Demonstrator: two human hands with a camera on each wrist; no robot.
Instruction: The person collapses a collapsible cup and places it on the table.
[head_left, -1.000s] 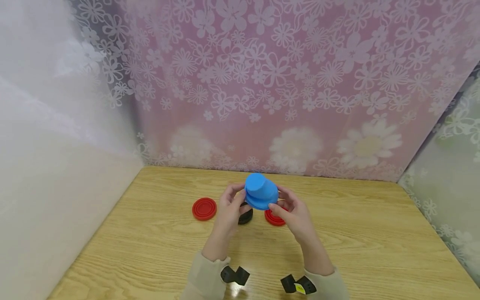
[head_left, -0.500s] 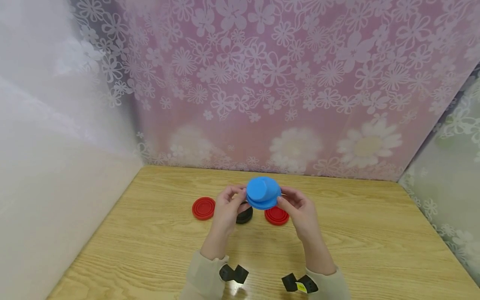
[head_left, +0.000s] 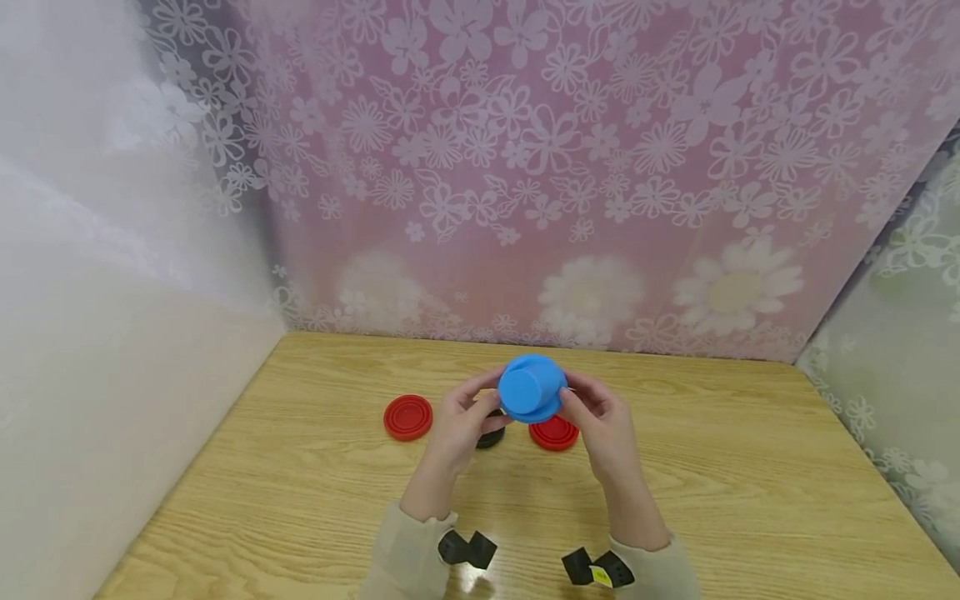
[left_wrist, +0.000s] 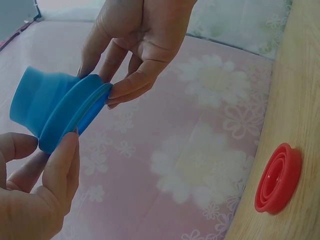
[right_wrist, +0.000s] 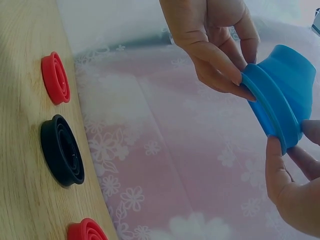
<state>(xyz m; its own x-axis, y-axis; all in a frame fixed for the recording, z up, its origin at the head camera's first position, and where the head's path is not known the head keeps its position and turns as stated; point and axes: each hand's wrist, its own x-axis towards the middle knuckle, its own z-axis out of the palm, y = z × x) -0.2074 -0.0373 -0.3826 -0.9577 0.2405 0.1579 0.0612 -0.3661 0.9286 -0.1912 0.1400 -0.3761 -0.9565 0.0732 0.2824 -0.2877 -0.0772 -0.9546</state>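
Both hands hold a blue collapsible silicone cup [head_left: 532, 388] in the air above the table, its narrow base tilted toward the head camera. The left hand [head_left: 459, 423] pinches the wide rim on the left side. On the opposite side, the right hand [head_left: 604, 427] grips the same rim between thumb and fingers. The wrist views show the cup body [right_wrist: 292, 82] extended out from its ridged rim. Below the hands lie a black flattened ringed cup [right_wrist: 62, 150], partly hidden by the left hand in the head view, and a red flattened cup [head_left: 553, 433] under the blue one.
Another red flattened ringed cup [head_left: 408, 417] lies to the left of the left hand on the wood-grain table [head_left: 300, 500]. A pink flowered curtain [head_left: 480, 167] rises behind the table. A white sheet [head_left: 135, 250] stands at the left and a flowered one [head_left: 900, 417] at the right.
The blue cup has shifted slightly right and turned, so its base faces the head camera more directly. Both hands moved a little with it and kept their hold. The flattened cups stayed put.
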